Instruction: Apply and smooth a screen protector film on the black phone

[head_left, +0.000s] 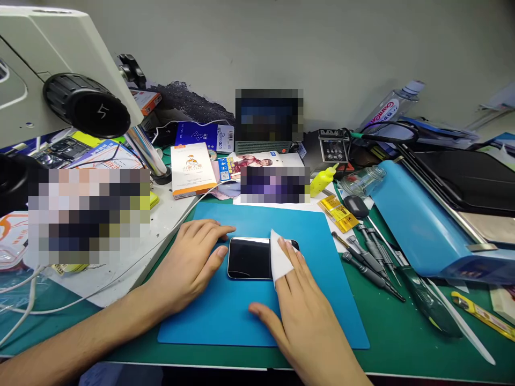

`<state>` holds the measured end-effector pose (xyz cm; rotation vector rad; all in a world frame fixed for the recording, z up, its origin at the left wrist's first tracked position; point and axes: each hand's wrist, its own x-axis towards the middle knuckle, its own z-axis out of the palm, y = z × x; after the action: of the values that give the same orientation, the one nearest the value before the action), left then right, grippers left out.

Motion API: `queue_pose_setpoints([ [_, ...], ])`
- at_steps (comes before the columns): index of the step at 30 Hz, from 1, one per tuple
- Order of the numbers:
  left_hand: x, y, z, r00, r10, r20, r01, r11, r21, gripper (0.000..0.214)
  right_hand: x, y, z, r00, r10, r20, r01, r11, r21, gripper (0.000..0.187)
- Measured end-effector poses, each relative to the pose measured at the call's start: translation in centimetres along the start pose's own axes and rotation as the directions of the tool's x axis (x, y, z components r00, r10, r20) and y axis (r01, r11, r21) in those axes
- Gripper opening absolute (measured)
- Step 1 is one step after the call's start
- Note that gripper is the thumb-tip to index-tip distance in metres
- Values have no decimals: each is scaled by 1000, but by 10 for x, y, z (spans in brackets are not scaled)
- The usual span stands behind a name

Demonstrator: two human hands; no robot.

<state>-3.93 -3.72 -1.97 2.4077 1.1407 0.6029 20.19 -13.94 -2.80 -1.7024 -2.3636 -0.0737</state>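
A dark-screened smartphone [249, 258] lies face up and sideways on the blue mat [217, 316]. My right hand [308, 300] presses a folded white wiping cloth [280, 260] onto the right part of its screen. The fingers stretch forward over the cloth, which shows between them, and the thumb sticks out to the left. My hand and the cloth hide much of the phone's right end. My left hand [197, 260] rests at the phone's left end, fingers apart and holding nothing. Its thumb is close to the phone's upper left corner; I cannot tell whether it touches.
Several screwdrivers [376, 257] lie right of the mat, near a blue machine [418, 225] and a yellow knife [483, 316]. A microscope [72, 69] stands at the left, with a white cable [161, 236] across its base. Boxes [193, 169] and a yellow bottle [323, 179] stand behind.
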Motion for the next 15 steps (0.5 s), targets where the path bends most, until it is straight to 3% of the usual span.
queue_pose_setpoints([
  [4, 0, 0, 0, 1000, -13, 4, 13, 1000, 10, 41, 15, 0, 5, 999, 30, -39, -30, 1000, 3, 84],
  [10, 1, 1, 0, 999, -32, -4, 32, 999, -2, 41, -14, -9, -1, 999, -11, -50, 11, 1000, -6, 90],
  [15, 0, 1, 2, 1000, -20, 8, 20, 1000, -6, 39, 11, -12, 4, 999, -23, -43, 23, 1000, 3, 90],
])
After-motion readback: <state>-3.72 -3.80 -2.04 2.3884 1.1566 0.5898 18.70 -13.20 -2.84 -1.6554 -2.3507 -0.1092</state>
